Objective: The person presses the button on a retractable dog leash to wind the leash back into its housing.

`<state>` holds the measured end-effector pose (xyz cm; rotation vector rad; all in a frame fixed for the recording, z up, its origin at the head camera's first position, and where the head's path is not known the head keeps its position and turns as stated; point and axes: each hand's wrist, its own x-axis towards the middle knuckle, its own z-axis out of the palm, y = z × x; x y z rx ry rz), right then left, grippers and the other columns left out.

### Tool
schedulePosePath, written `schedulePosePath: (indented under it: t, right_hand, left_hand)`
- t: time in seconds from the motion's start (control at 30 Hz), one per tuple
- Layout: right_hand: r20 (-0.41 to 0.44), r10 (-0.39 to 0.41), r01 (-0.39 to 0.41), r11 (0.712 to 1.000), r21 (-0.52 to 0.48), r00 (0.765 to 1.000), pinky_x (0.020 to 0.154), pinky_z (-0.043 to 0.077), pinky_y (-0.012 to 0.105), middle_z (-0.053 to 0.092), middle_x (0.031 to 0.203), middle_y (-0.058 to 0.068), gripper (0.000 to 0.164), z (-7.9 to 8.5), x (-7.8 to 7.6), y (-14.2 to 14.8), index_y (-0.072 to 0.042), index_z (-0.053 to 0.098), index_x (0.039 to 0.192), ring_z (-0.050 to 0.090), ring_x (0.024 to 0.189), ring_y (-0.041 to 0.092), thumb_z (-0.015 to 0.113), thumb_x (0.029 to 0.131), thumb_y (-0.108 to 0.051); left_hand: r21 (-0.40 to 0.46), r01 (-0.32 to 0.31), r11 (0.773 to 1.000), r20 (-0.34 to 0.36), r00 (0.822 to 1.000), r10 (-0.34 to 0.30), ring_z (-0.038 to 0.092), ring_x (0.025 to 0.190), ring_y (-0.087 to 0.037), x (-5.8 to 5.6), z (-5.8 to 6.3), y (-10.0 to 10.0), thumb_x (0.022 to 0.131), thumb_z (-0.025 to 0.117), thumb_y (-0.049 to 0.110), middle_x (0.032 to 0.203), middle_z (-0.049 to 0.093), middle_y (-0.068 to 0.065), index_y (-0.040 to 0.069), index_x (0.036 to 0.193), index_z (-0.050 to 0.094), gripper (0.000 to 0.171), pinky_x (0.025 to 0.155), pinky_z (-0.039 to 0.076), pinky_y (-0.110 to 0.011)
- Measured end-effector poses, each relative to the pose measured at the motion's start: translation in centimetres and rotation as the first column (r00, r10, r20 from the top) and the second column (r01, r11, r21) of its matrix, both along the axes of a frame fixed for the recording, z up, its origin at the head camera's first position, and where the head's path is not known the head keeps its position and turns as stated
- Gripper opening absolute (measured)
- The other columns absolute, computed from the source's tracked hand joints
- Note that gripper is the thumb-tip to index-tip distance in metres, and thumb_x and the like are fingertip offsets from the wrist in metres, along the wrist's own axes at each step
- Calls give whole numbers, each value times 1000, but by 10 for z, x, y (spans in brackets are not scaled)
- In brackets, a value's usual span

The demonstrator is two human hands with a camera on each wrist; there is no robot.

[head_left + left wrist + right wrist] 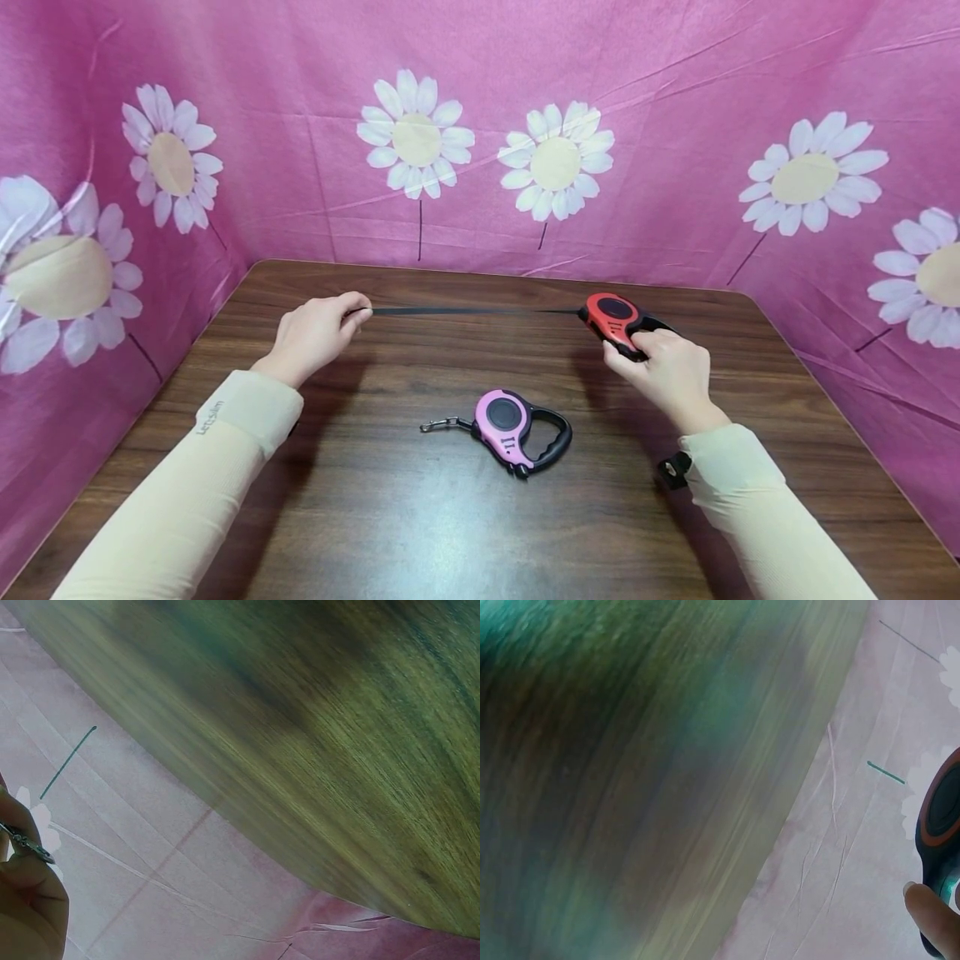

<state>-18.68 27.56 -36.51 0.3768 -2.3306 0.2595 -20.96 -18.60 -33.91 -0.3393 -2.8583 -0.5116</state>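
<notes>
My right hand (671,375) grips the black handle of a red retractable dog leash (611,321), held above the right side of the table. In the right wrist view the same red leash (941,802) shows at the right edge, with the thumb against it. A dark strap (450,311) runs taut from its casing across to my left hand (318,333), which pinches the strap's end. A metal clip (30,846) shows between those fingers in the left wrist view. Between both hands, nearer to me, a pink retractable leash (504,429) lies on the table, its clip (442,424) pointing left.
The brown wood-grain table (360,533) has its far edge close to a pink cloth backdrop (480,50) printed with white daisies. The cloth hangs along the left and right sides too.
</notes>
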Motion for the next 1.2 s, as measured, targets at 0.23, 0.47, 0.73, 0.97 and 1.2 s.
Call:
schedulePosePath:
  t: [0.23,0.47,0.73,0.97,1.2]
  right_hand:
    - [-3,7,-7,1000,1,1000,40,23,33,47,52,5,42,0,0,-2,-19,39,49,40,43,19,60,76,-45]
    - [-30,22,-22,1000,16,999,40,24,34,48,52,5,43,0,0,-6,-18,40,50,43,44,21,57,77,-47]
    - [-49,39,-39,999,10,998,39,24,34,48,52,5,42,0,0,-12,-18,40,50,43,44,22,56,78,-46]
    - [-56,51,-50,999,9,997,39,23,33,47,52,6,42,-2,-1,-16,-18,39,50,42,43,21,56,77,-46]
    - [-61,59,-59,998,2,996,39,23,34,47,52,5,41,-1,-2,-20,-18,40,51,43,44,22,56,76,-46]
  left_hand:
    - [-2,-4,1000,17,1000,4,65,73,-23,1,2,2,101,55,35,77,67,5,26,106,65,14,57,45,-46]
    - [1,2,1000,12,1000,-2,65,74,-22,0,2,5,101,55,35,77,67,6,26,106,65,14,58,46,-47]
    - [4,5,1000,16,1000,-5,66,76,-22,0,2,9,101,55,36,79,68,6,26,106,65,14,60,47,-47]
    - [14,18,1000,15,1000,-18,67,76,-20,-2,2,14,101,55,36,80,71,5,27,108,65,15,63,48,-48]
    - [11,30,999,-5,1000,-30,66,75,-21,-3,2,19,100,57,36,77,68,7,26,106,66,15,61,48,-48]
